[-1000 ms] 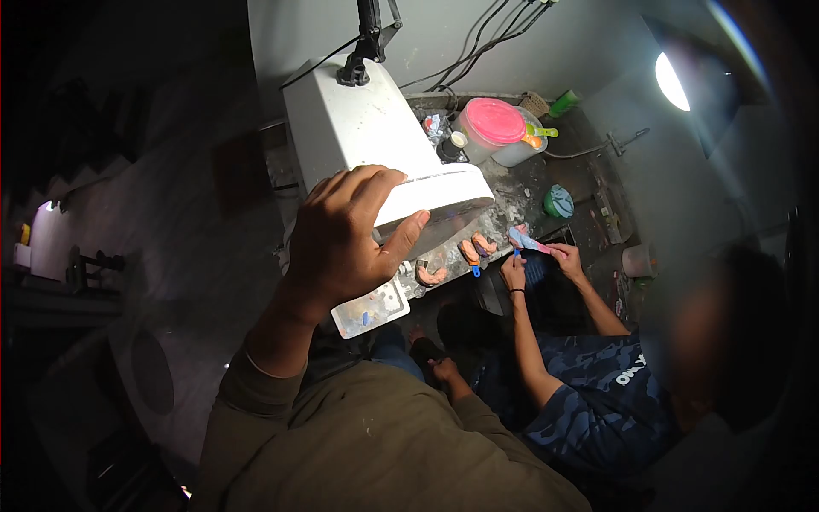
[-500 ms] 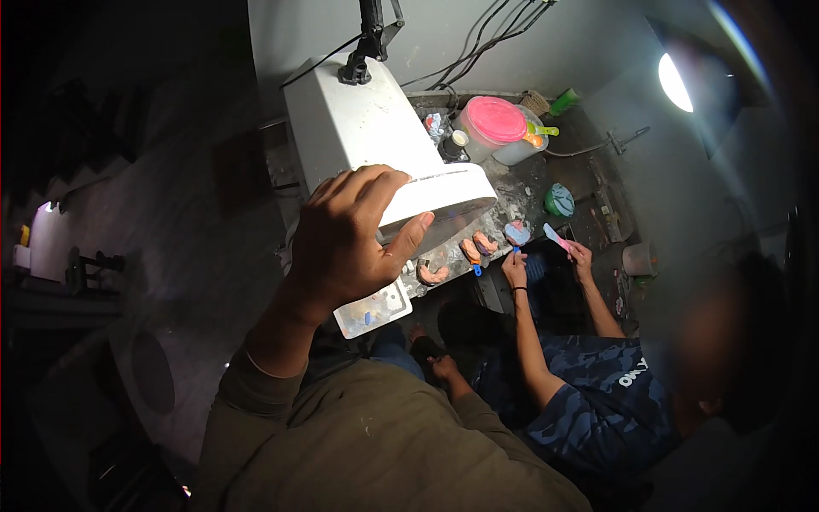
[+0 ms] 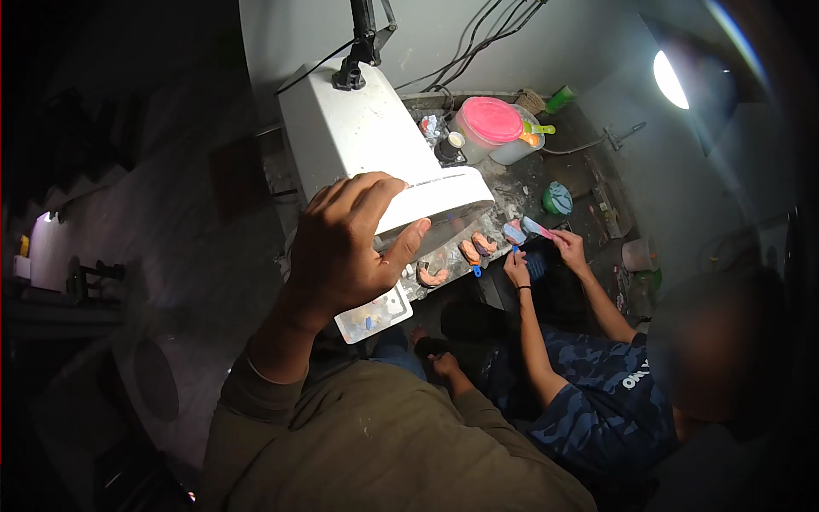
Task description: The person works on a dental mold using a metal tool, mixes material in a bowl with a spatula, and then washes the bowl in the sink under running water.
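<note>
At centre left, my left hand (image 3: 354, 239) is wrapped round the rounded edge of a white machine housing (image 3: 448, 188), thumb on the underside and fingers on top. Low in the middle, my right hand (image 3: 444, 365) hangs small and dim near my lap; its fingers are too dark to make out. Just below the housing, a white tray (image 3: 375, 317) bears a small blue piece. On the bench edge to the right lie a pinkish dental impression (image 3: 432, 276) and two more in trays, an orange one (image 3: 469, 252) and another (image 3: 485, 245).
At right, a co-worker in a camouflage shirt (image 3: 589, 384) holds a blue-filled impression tray (image 3: 514, 232) and a pink-handled spatula (image 3: 537, 228). Behind stand a pink-lidded tub (image 3: 490, 119) and a green bowl (image 3: 558, 199). A black lamp arm (image 3: 365, 43) rises above the housing.
The co-worker's spatula has moved left, up against the blue-filled tray. My left hand keeps its grip on the housing. The view has shifted slightly.
</note>
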{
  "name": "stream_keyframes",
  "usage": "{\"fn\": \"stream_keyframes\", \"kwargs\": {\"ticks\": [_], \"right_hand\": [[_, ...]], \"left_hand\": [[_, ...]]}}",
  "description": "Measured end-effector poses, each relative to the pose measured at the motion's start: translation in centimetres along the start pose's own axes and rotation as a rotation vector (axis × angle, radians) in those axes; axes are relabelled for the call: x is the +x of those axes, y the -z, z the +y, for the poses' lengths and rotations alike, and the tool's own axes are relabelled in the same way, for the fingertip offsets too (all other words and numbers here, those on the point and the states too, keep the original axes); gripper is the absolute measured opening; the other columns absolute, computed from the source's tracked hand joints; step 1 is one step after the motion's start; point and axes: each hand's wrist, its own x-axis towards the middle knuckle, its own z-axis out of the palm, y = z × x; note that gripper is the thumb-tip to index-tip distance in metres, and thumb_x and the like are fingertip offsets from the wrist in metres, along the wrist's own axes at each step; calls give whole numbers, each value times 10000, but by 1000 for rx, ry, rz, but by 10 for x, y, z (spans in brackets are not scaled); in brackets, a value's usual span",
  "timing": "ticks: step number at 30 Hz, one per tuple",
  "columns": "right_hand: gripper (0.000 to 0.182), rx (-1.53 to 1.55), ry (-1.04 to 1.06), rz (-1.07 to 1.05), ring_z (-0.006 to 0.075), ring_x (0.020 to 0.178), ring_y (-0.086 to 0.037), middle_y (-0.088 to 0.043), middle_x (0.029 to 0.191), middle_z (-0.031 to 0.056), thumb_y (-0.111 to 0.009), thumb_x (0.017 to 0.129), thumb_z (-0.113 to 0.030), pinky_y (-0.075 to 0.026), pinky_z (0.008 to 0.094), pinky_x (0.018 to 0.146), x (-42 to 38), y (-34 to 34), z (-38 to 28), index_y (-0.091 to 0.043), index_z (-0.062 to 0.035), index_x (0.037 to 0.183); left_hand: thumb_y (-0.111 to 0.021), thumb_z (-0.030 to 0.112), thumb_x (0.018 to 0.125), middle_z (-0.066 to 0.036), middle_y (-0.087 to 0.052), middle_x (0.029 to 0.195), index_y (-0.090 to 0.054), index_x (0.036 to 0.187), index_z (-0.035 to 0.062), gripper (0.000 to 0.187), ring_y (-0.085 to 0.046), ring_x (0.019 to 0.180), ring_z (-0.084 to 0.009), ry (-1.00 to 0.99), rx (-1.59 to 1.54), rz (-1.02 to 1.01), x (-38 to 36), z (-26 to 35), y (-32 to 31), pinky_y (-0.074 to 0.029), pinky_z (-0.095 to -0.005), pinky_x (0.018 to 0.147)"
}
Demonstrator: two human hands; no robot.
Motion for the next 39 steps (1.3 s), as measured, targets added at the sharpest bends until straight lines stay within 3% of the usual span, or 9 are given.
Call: {"fn": "stream_keyframes", "kwargs": {"ticks": [8,11,14,19,21,23,26,33,39], "right_hand": [[615,18,-6,69,400,1227,-588,-647,1253,248,-599,940,-578,-479,455,1024,-15,6,-17,-700,-28,1194],[688,24,1,20,408,1251,-568,-631,1274,260,-538,954,-615,-468,453,1032,-33,29,-40,-658,-6,1251],[762,102,120,132,456,1218,-570,-654,1196,292,-331,1006,-659,-441,475,1050,-68,66,-77,-689,-17,1208],[745,255,268,188,450,1142,-614,-680,1148,278,-340,1025,-625,-463,453,990,-106,130,-110,-711,16,1109],[529,356,436,343,316,990,-651,-684,998,190,-448,1056,-445,-476,378,911,-107,145,-112,-703,17,1020],[337,380,668,355,217,973,-639,-667,1030,110,-496,1053,-272,-481,327,898,-119,173,-115,-688,5,1068],[227,635,672,264,117,1017,-620,-652,1103,34,-513,1009,-55,-482,271,917,-128,206,-123,-625,2,1197],[236,748,859,326,180,994,-669,-680,1078,103,-435,1002,26,-525,302,892,-138,247,-130,-625,43,1141],[258,652,722,421,96,820,-625,-693,961,62,-446,987,12,-492,253,846,-159,263,-144,-652,15,1143]], "left_hand": [[-737,273,848,-187,-688,1014,-662,1059,-25,373,-685,905,-363,-50,16,4,-3,-6,-4,-533,-439,821],[-738,270,848,-189,-689,1021,-667,1057,-26,369,-686,909,-361,-48,13,3,-2,-6,-3,-533,-438,829],[-739,263,848,-190,-689,1025,-669,1054,-26,362,-684,916,-365,-47,5,-10,-1,-3,-2,-533,-438,835],[-744,250,845,-202,-690,1033,-666,1053,-28,356,-681,942,-378,-42,33,-24,0,-4,-1,-530,-437,858],[-745,243,843,-207,-690,1037,-663,1053,-28,352,-681,946,-381,-46,22,-24,0,-3,-1,-530,-440,861],[-746,235,842,-212,-690,1040,-661,1052,-29,348,-681,949,-384,-51,8,-24,1,-1,-1,-530,-442,865],[-745,218,842,-217,-691,1042,-658,1054,-30,338,-682,950,-387,-38,5,-29,3,-1,-1,-530,-449,867],[-744,210,843,-222,-693,1047,-653,1071,-37,348,-686,955,-399,-26,5,-23,5,-3,-4,-536,-452,856],[-739,196,846,-220,-694,1050,-651,1078,-31,336,-688,962,-398,-22,-8,-12,7,-2,-4,-537,-450,859]]}}
